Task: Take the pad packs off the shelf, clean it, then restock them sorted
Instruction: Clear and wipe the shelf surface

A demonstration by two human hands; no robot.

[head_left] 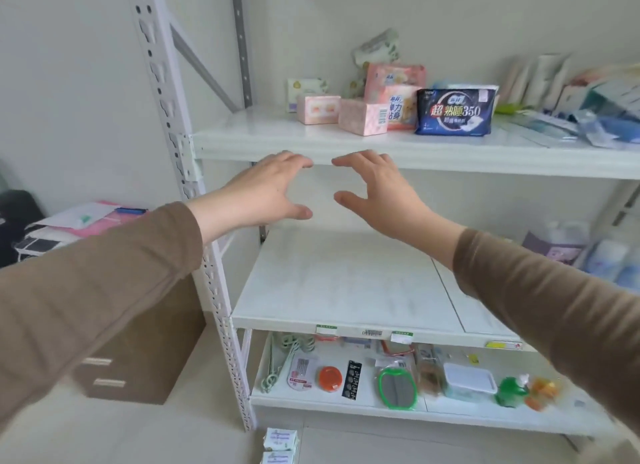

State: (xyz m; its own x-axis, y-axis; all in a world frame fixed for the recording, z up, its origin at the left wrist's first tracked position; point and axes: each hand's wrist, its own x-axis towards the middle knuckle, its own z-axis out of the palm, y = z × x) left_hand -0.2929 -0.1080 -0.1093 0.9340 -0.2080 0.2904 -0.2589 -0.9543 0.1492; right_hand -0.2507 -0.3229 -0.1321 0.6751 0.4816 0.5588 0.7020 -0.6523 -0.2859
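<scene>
Before the shelf [346,144], both hands hover, fingers loosely spread.

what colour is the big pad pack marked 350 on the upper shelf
Dark navy blue plastic pad pack with white and red lettering, seen in the head view.

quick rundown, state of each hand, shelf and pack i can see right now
left hand: open, fingers spread, holds nothing
right hand: open, fingers slightly curved, holds nothing
top shelf: part stocked, left end bare
dark blue pad pack: upright, on the top shelf
pink boxes: two, lying on the top shelf
middle shelf: bare at left
white packs: stacked on the floor
</scene>
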